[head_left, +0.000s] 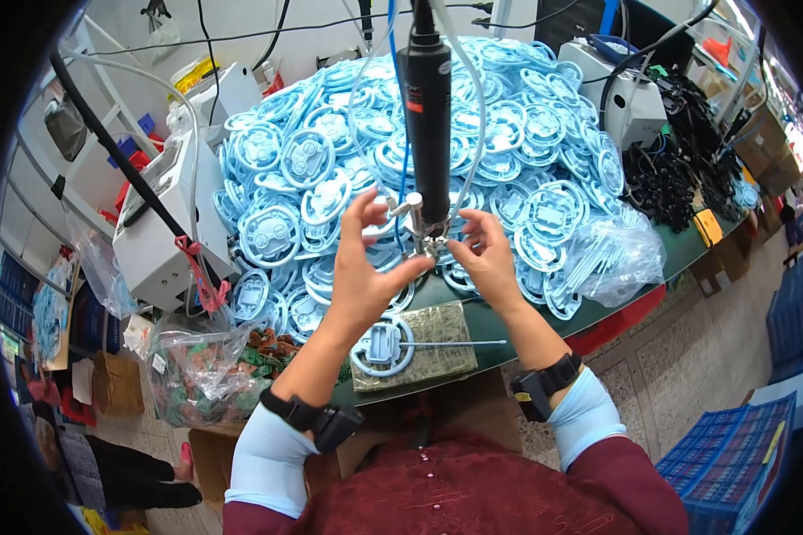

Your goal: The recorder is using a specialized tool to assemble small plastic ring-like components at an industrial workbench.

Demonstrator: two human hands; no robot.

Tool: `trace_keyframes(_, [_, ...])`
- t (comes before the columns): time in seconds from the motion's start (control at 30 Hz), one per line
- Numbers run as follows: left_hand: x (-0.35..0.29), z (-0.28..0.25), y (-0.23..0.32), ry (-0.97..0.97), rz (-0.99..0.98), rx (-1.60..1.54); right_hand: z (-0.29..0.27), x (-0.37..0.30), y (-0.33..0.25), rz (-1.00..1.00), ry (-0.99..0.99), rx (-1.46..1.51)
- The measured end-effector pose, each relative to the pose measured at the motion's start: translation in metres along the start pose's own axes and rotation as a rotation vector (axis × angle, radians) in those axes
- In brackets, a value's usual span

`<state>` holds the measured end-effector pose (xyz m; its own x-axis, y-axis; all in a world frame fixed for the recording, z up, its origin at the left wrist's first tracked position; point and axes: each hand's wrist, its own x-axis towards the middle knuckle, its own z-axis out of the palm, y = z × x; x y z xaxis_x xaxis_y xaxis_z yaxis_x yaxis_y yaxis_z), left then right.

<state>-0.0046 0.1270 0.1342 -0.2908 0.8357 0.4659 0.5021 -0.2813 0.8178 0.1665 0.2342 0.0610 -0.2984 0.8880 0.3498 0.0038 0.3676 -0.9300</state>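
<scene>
Both the left hand [362,281] and right hand [491,263] surround a black cylindrical tool [426,125], whose silvery metal tip [434,242] lies between their fingers. One clear plastic bag [171,343] at left contains green pieces [178,392]. Left fingers are raised, spread apart; right fingers bend inward, whether gripping I cannot tell.

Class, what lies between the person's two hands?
In the head view, the lower end of the black tool, with its metal fittings, lies between the left hand and right hand.
</scene>
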Motion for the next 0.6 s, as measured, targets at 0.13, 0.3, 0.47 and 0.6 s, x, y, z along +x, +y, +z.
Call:
trace_keyframes(0.13, [0.037,0.017,0.001,0.088,0.025,-0.216,0.020,0.002,-0.018,0.075,-0.057,0.140])
trace_keyframes(0.3, [0.052,0.034,0.009,0.117,-0.080,-0.395,0.031,0.011,-0.013,0.068,-0.096,0.116])
trace_keyframes(0.47, [0.049,0.025,0.016,0.082,-0.067,-0.422,0.030,0.011,-0.013,0.065,-0.094,0.166])
trace_keyframes(0.6, [0.046,0.019,0.020,0.049,-0.072,-0.468,0.028,0.007,-0.024,0.057,-0.110,0.138])
